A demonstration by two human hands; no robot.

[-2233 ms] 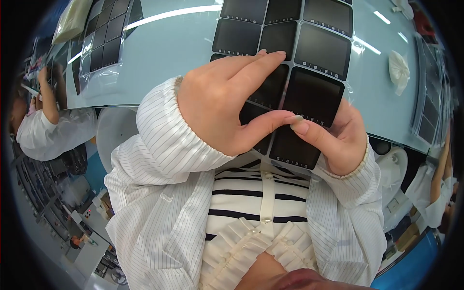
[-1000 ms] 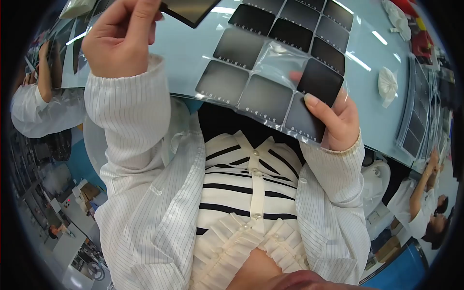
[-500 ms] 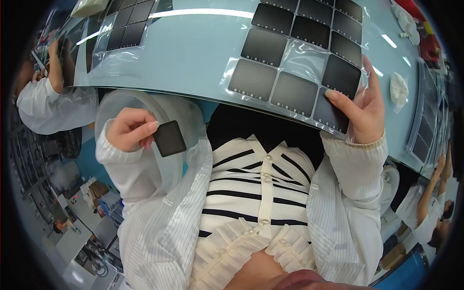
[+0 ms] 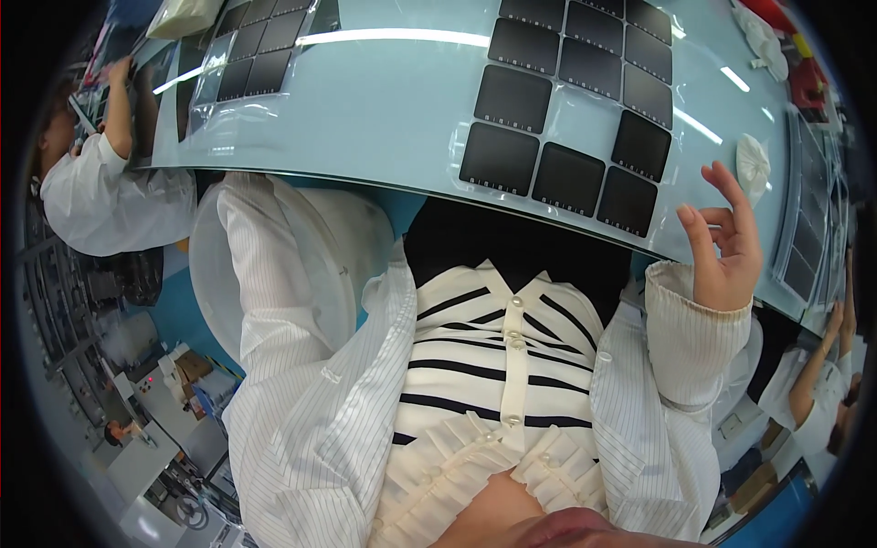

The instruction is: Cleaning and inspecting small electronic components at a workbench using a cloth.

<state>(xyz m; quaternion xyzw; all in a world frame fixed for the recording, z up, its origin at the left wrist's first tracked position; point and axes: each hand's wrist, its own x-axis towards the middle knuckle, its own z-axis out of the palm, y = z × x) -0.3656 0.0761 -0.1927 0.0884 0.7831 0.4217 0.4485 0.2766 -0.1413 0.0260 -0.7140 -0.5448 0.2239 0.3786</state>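
A clear film sheet (image 4: 585,123) lies on the glass-topped table (image 4: 393,119), carrying rows of dark rounded-square pieces (image 4: 568,178) with small pale marks along one edge. One place among the rows shows bare film. My right hand (image 4: 729,251) hovers just right of the sheet's near corner, fingers apart and holding nothing. My left sleeve (image 4: 265,237) reaches over a translucent white bin (image 4: 215,274) below the table edge. The left hand itself is hidden past the cuff, under the table edge, and any piece it holds cannot be seen.
Another sheet of dark pieces (image 4: 265,55) lies at the far left. Crumpled white wrapping (image 4: 754,169) and a further stack of dark sheets (image 4: 804,219) are at the right. A co-worker in white (image 4: 114,201) sits left, another person (image 4: 813,384) right.
My left hand, which held a dark square piece above the bin, has gone forward out of sight. My right hand has let go of the film sheet and drawn back; the sheet now lies flatter.
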